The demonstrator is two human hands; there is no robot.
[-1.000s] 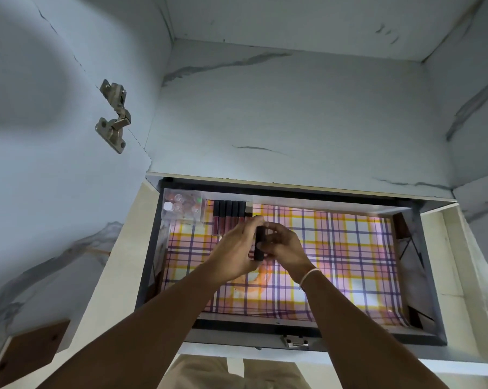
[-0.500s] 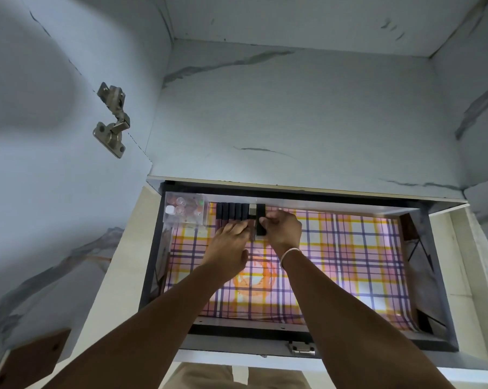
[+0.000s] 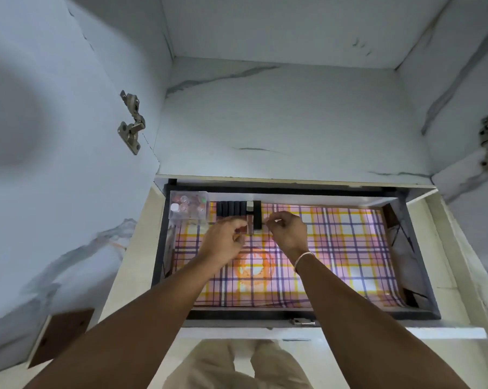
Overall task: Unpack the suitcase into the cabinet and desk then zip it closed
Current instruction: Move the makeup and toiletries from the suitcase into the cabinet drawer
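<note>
A: Hands?
B: Left hand point(image 3: 226, 237) and right hand point(image 3: 287, 231) loosely curled, holding nothing, over drawer point(image 3: 417, 248).
A: Items?
B: Dark tubes point(image 3: 231, 207) rowed along back wall, beside clear box point(image 3: 189, 206).

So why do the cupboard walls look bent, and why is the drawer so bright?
Head view: the wide-angle lens bows the grey marble-patterned cabinet walls; light falls brightest on the pink-and-yellow plaid drawer liner, slightly washing it out; a soft shadow darkens the upper-left wall.

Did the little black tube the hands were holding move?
Yes. The black tube went from above the middle of the checked drawer liner to the back wall, ending the row of tubes beside the clear box.
</note>
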